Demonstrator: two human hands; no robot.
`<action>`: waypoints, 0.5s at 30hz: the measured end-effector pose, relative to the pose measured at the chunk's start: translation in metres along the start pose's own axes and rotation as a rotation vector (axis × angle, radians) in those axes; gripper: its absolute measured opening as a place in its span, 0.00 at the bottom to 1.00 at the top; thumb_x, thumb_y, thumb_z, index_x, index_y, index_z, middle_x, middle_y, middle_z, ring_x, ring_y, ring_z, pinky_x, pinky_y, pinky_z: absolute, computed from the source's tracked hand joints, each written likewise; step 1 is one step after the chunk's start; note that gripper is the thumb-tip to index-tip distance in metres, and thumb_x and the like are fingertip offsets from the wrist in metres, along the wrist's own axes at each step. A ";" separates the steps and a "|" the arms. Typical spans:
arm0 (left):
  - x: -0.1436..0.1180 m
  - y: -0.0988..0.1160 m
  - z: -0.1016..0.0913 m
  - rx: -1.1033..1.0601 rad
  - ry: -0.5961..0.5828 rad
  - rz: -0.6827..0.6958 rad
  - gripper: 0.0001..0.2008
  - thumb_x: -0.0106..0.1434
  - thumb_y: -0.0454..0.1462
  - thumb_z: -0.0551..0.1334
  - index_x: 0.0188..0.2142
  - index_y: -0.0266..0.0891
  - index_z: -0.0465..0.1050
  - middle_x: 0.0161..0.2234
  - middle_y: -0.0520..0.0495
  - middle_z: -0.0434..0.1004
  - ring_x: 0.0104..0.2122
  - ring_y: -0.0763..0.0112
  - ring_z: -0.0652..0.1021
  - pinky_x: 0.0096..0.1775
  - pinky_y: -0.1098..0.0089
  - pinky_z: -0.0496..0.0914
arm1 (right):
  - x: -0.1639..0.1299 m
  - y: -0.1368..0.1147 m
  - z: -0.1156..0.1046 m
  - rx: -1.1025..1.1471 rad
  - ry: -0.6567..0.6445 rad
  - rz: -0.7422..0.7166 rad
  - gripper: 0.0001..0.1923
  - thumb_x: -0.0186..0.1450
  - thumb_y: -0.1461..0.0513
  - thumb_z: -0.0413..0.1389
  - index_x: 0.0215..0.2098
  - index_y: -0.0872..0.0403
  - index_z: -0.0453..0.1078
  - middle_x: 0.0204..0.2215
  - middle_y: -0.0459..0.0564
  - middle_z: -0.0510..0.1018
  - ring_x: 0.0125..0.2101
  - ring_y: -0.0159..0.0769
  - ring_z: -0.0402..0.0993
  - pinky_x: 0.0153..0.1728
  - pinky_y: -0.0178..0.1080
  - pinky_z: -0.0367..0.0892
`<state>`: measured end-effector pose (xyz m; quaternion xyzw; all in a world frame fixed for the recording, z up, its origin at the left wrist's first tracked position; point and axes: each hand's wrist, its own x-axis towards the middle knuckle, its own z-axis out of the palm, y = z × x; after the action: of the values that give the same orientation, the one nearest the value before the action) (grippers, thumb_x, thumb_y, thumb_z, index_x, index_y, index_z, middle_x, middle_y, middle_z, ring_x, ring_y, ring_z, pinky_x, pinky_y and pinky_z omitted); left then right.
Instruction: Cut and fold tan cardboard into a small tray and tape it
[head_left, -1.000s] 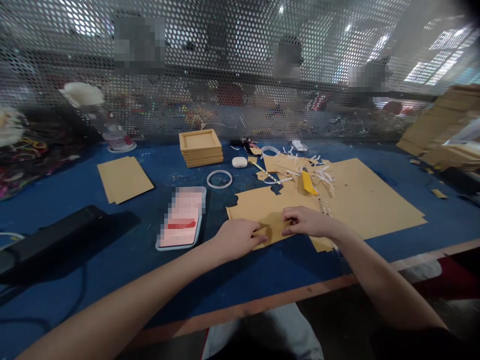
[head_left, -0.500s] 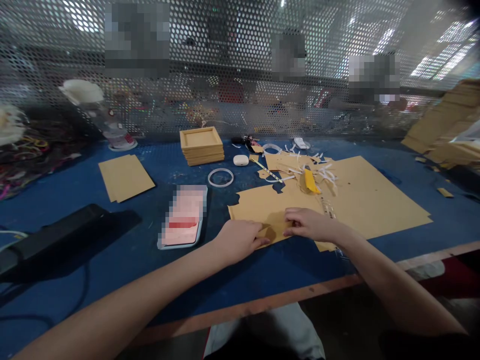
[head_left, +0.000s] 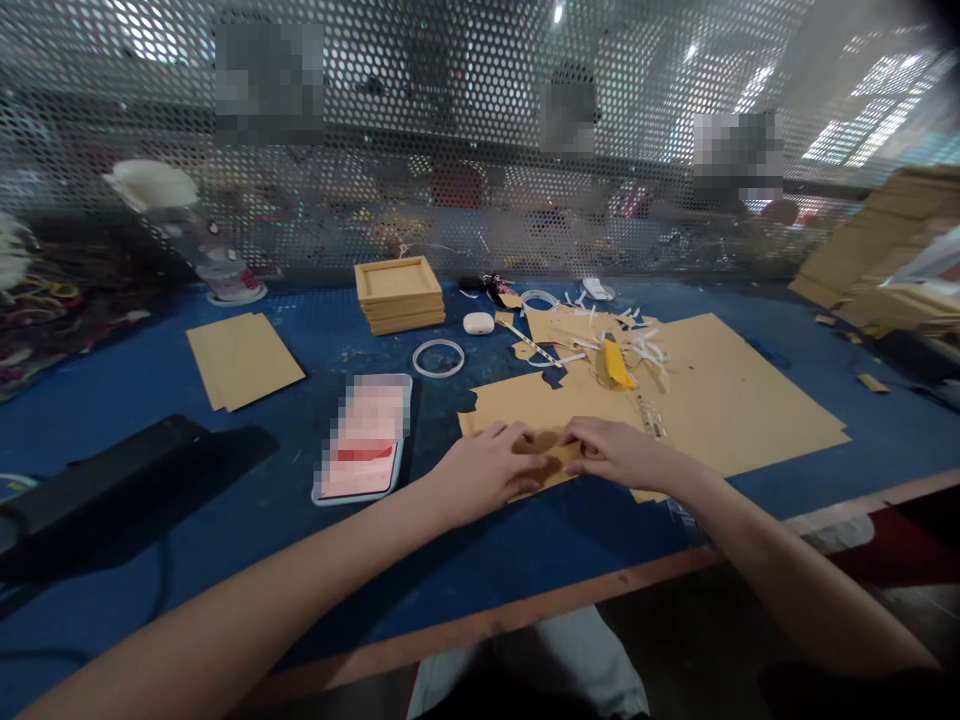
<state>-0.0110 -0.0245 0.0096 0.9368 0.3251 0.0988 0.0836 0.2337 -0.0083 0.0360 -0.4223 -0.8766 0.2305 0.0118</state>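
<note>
Head cam: card piece (head_left: 550, 465) (hands-hidden), grip unclear.

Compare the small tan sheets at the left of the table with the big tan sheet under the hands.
The small tan sheets have clean, straight edges; the big tan sheet has a ragged, notched left edge. The small tan sheets lie bare and untouched; the big tan sheet carries white scraps and a yellow tool, with the left hand and right hand at its near edge. Both lie flat on the blue table.

tan card sheet (head_left: 525, 405) on blue table (head_left: 225, 520); yellow cutter (head_left: 617, 364); white tape ring (head_left: 439, 357); black box (head_left: 112, 490)
</note>
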 end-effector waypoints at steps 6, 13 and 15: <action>0.002 -0.005 0.002 0.000 -0.034 0.076 0.16 0.70 0.46 0.51 0.54 0.56 0.70 0.53 0.48 0.66 0.49 0.63 0.69 0.47 0.64 0.68 | -0.009 0.007 -0.001 0.157 0.138 0.107 0.23 0.63 0.51 0.55 0.54 0.49 0.66 0.48 0.53 0.74 0.40 0.40 0.72 0.40 0.40 0.67; 0.001 -0.007 0.005 -0.012 -0.032 0.091 0.18 0.71 0.46 0.48 0.56 0.56 0.67 0.54 0.48 0.65 0.50 0.63 0.69 0.47 0.64 0.68 | -0.051 0.069 -0.013 -0.151 0.562 0.979 0.34 0.59 0.38 0.50 0.46 0.57 0.72 0.41 0.64 0.78 0.41 0.56 0.74 0.37 0.49 0.66; 0.001 -0.008 0.006 -0.009 -0.030 0.093 0.18 0.71 0.46 0.47 0.56 0.56 0.67 0.54 0.47 0.65 0.50 0.63 0.69 0.47 0.63 0.68 | -0.056 0.082 -0.010 -0.168 0.527 1.036 0.34 0.56 0.38 0.52 0.40 0.58 0.74 0.38 0.67 0.78 0.40 0.58 0.75 0.34 0.49 0.66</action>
<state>-0.0138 -0.0187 0.0024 0.9518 0.2796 0.0899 0.0881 0.3322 -0.0026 0.0205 -0.8382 -0.5387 0.0233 0.0817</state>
